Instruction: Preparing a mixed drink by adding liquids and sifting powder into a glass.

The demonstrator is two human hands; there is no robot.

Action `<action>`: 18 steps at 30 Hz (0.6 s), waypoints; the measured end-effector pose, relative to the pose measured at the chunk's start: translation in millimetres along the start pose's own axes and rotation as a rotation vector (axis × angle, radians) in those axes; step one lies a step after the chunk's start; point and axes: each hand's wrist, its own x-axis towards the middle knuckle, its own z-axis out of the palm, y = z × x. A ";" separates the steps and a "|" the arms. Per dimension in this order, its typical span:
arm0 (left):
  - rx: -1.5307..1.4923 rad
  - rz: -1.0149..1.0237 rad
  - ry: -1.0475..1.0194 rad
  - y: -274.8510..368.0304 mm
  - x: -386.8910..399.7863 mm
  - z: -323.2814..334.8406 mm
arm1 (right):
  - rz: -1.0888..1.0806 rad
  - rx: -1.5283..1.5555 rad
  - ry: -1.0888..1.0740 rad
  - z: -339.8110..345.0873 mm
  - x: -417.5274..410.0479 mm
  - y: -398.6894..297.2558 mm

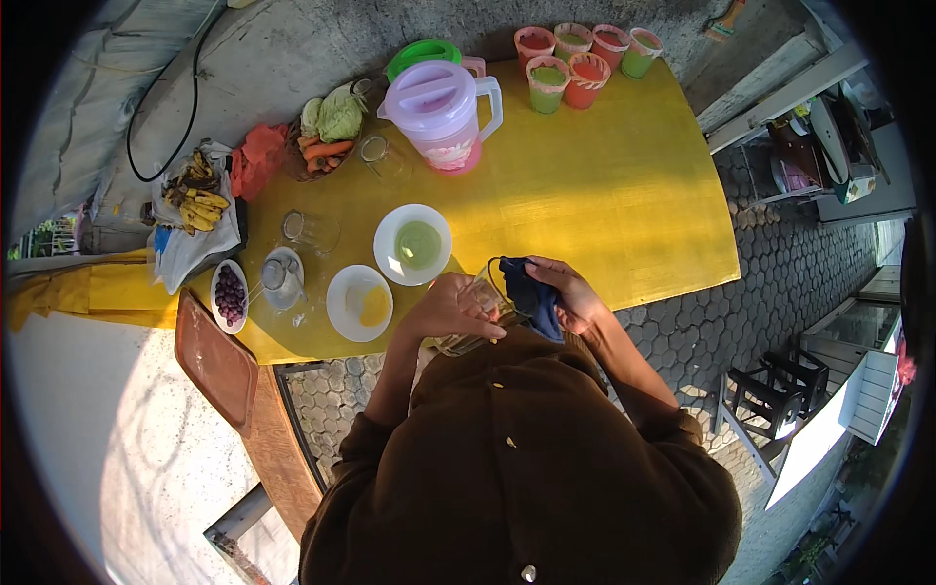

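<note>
My left hand [450, 307] grips a clear glass [475, 292], tilted on its side close to my body at the table's near edge. At the glass's mouth, my right hand [574, 292] holds a dark blue cloth [532, 296], part of which hangs down along the rim. Whether the cloth reaches inside the glass I cannot tell. Just beyond my left hand stands a white bowl with green liquid [418, 245]. To its left is a second white bowl with something yellow [360, 303] in it.
On the yellow-covered table [585, 197] stand two glasses [311, 230], a lidded purple-and-pink pitcher [439, 110], a vegetable basket [322, 150] and several filled cups [570, 66]. Left are bananas [197, 201], a dish of grapes [229, 296], a dish with a strainer [281, 278] and a brown tray [217, 358].
</note>
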 end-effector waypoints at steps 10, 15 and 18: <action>0.030 -0.033 0.625 1.3 6.0 3.8 | -0.104 0.192 0.158 -5.0 -26.9 -7.3; -0.621 0.029 0.198 -19.8 3.4 6.4 | -0.208 0.121 0.154 -9.0 -22.7 -14.2; -0.997 0.054 0.018 -18.1 9.8 10.0 | -0.259 0.147 0.094 -5.6 -20.9 -16.8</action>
